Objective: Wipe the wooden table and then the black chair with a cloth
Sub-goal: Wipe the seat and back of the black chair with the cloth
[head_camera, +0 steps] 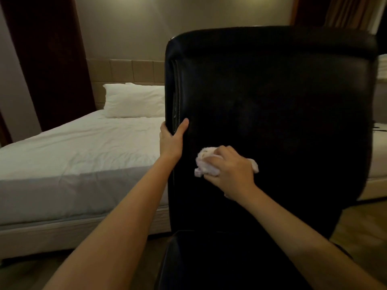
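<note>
A bed [69, 155] with white sheets and a pillow [134, 100] is lying to the left of the left hand [170, 141]. That hand is gripping the left edge of the black chair [282, 114], thumb on the front, fingers wrapping behind. Just right of it and lower, the right hand [231, 170] is curling round a crumpled, pale cloth [204, 163] and pressing it against the glossy dark backrest. Broad backrest surface is stretching above and to the right of this hand, ending at the right edge; wood floor [356, 225] is showing beyond.

Bedroom: bed [69, 155], pillow [134, 100]
</note>
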### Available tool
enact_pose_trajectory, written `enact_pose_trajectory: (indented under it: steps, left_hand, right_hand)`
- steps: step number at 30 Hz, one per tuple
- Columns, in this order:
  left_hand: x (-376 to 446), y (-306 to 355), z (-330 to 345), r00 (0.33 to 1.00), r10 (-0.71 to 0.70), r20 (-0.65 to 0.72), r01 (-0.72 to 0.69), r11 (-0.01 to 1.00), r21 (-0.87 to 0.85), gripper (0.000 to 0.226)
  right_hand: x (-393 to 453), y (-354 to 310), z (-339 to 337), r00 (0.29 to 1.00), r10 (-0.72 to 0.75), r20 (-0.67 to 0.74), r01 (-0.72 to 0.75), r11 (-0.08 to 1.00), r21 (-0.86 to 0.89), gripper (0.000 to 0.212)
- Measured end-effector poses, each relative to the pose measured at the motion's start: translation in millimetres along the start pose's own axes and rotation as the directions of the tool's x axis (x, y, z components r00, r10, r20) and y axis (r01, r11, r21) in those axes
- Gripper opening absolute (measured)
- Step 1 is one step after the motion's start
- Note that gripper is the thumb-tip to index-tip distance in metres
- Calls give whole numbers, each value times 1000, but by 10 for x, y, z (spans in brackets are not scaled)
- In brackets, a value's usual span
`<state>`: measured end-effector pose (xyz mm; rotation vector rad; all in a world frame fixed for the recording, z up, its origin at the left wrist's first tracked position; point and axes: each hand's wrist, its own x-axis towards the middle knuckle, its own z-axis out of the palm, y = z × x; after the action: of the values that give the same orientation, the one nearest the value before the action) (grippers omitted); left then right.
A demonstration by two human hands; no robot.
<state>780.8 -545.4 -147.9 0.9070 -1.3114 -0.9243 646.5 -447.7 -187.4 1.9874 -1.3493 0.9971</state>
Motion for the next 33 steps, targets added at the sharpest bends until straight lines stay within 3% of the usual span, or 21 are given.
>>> enact_pose_trajectory:
  steps: [2, 4, 5, 8, 12, 14, 17, 20, 25, 27, 30, 31, 33]
  left_hand:
    - [-64, 43, 56, 996, 29, -83, -13, 983, 182, 86]
    - [-122, 136, 118, 953, 242, -180, -146, 892, 427, 70]
    - [-129, 209, 145, 912, 376, -166, -257, 837, 483, 65]
    - [-27, 479, 241, 789, 615, 12, -538, 681, 497, 60]
    - [127, 689, 435, 626, 751, 210, -746, 497, 444, 45]
    - [154, 641, 536, 597, 750, 284, -780, 459, 426, 46]
    - [203, 507, 589, 622, 700, 350, -762, 438, 476, 56]
    - [234, 459, 641, 628, 698, 343, -733, 384, 562, 64]
    - [132, 385, 822, 525, 746, 409, -751, 180, 636, 50]
    - [77, 410, 823, 534, 740, 410, -751, 192, 632, 50]
    - [34, 475, 766, 548, 704, 451, -769, 213, 603, 53]
    - [33, 495, 743, 544, 694, 471, -780, 211, 589, 54]
    - [37, 530, 717, 532, 685, 499, -797, 205, 569, 55]
  right_hand:
    - [119, -9, -222, 992, 117, 44, -120, 990, 79, 44]
    - [318, 43, -465, 978, 206, -37, -202, 975, 90, 46]
    - [438, 77, -592, 970, 225, -95, -219, 973, 70, 41]
    - [866, 187, -921, 960, 205, -190, -218, 974, -53, 34]
    - [1377, 420, -1060, 956, 243, -167, -275, 939, -209, 36]
    - [1431, 544, -945, 955, 254, -151, -287, 917, -277, 40]
    - [1116, 592, -615, 970, 193, -150, -234, 912, -338, 37]
    - [596, 554, -314, 977, 120, -176, -163, 954, -253, 29]
    - [-23, 443, -119, 975, 180, -128, -196, 973, -125, 24]
    - [-177, 410, -190, 982, 182, -51, -186, 978, -91, 18]
    - [-251, 420, -468, 949, 260, 181, -261, 965, -18, 20]
    - [-221, 433, -582, 933, 296, 206, -304, 953, 10, 22]
    - [-68, 460, -830, 929, 356, 102, -361, 932, 41, 25]
